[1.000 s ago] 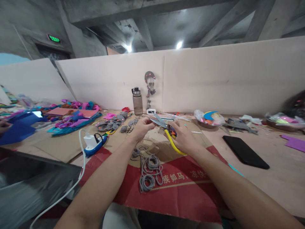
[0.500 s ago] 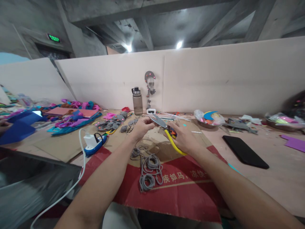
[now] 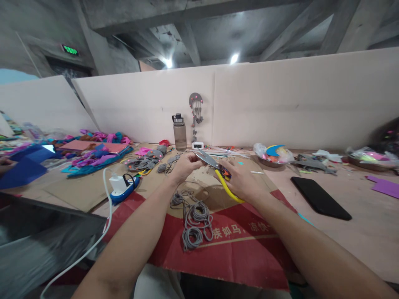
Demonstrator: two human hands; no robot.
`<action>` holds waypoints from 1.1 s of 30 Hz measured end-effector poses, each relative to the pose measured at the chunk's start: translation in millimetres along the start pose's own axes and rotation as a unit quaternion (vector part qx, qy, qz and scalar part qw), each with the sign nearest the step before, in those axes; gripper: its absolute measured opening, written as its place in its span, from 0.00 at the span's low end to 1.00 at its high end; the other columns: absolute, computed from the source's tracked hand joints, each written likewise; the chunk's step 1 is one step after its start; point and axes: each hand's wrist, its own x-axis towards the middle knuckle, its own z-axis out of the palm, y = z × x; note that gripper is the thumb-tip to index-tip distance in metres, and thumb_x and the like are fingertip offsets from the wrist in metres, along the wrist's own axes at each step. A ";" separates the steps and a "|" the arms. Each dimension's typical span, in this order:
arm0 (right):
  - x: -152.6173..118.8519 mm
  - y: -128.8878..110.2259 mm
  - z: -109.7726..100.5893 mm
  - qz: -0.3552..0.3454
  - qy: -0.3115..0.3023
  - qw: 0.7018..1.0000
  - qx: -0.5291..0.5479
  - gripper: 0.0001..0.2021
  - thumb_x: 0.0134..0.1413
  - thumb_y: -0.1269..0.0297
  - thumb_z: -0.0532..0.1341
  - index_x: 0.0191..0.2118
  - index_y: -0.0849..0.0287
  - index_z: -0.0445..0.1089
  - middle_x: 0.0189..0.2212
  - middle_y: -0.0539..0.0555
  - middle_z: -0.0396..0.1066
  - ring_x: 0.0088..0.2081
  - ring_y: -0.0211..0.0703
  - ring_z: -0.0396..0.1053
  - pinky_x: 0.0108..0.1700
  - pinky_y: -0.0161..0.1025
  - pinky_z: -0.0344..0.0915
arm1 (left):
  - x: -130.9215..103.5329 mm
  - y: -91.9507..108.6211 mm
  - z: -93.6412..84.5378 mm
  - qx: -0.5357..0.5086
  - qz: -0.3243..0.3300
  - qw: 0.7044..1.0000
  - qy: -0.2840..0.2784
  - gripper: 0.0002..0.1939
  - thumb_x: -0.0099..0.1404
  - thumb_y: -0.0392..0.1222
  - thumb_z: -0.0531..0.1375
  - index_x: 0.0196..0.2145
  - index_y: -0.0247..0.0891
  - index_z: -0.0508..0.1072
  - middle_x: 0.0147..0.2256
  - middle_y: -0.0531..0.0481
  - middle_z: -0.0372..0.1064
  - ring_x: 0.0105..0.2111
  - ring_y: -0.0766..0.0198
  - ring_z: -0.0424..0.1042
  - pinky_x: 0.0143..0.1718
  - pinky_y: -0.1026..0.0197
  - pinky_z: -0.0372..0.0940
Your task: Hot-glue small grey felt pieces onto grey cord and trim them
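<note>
My right hand [image 3: 238, 178] is closed around the handles of a pair of scissors [image 3: 229, 189], which have a yellow handle and metal blades. The blades point up and left, their tips beside the fingers of my left hand [image 3: 186, 166]. Those left fingers are pinched together; whatever they hold is too small or hidden to make out. Below both hands, loose coils of grey cord [image 3: 197, 224] lie on a red and tan cardboard sheet [image 3: 246, 265].
A water bottle [image 3: 180, 133] stands by the white partition [image 3: 264, 99], where a grey moon-shaped hanging [image 3: 196, 101] is fixed. On the left is a blue-and-white power strip [image 3: 124, 191] with a white cable. To the right lie a black phone [image 3: 321, 198] and a bowl [image 3: 272, 162] of craft pieces.
The scissor blades look slightly more parted near my left fingers. Both hands stay in nearly the same place.
</note>
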 end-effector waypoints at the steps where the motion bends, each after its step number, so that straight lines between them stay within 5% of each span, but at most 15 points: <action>1: -0.1 0.1 0.0 -0.001 0.000 1.000 -0.003 0.19 0.58 0.53 0.53 0.52 0.54 0.64 0.42 0.59 0.69 0.36 0.46 0.66 0.36 0.39 0.57 | 0.2 -0.8 -0.4 0.001 0.000 1.000 0.000 0.10 0.47 0.30 0.59 0.29 0.35 0.77 0.25 0.52 0.72 0.26 0.67 0.67 0.30 0.66 0.59; 17: 0.2 1.5 1.0 -0.006 -0.003 1.000 0.002 0.18 0.59 0.54 0.53 0.52 0.54 0.65 0.41 0.58 0.70 0.37 0.46 0.67 0.38 0.39 0.58 | 1.2 -5.4 -2.1 0.007 0.006 1.000 0.000 0.03 0.49 0.36 0.62 0.24 0.35 0.75 0.24 0.52 0.70 0.26 0.68 0.65 0.29 0.66 0.58; 24: 4.8 3.3 -2.0 0.035 0.004 0.988 0.147 0.14 0.58 0.56 0.54 0.45 0.57 0.67 0.38 0.55 0.72 0.37 0.43 0.68 0.38 0.37 0.59 | 2.0 -9.7 -4.7 -0.011 0.015 1.000 -0.006 0.08 0.53 0.42 0.63 0.29 0.34 0.72 0.27 0.50 0.71 0.25 0.70 0.64 0.28 0.67 0.57; 33: 6.6 7.9 7.4 0.027 -0.007 0.989 0.143 0.19 0.56 0.54 0.56 0.51 0.58 0.63 0.41 0.57 0.68 0.42 0.46 0.64 0.44 0.40 0.59 | 3.7 -11.5 -5.3 -0.041 0.003 0.999 -0.015 0.11 0.55 0.44 0.62 0.31 0.34 0.69 0.29 0.48 0.73 0.23 0.70 0.65 0.28 0.65 0.58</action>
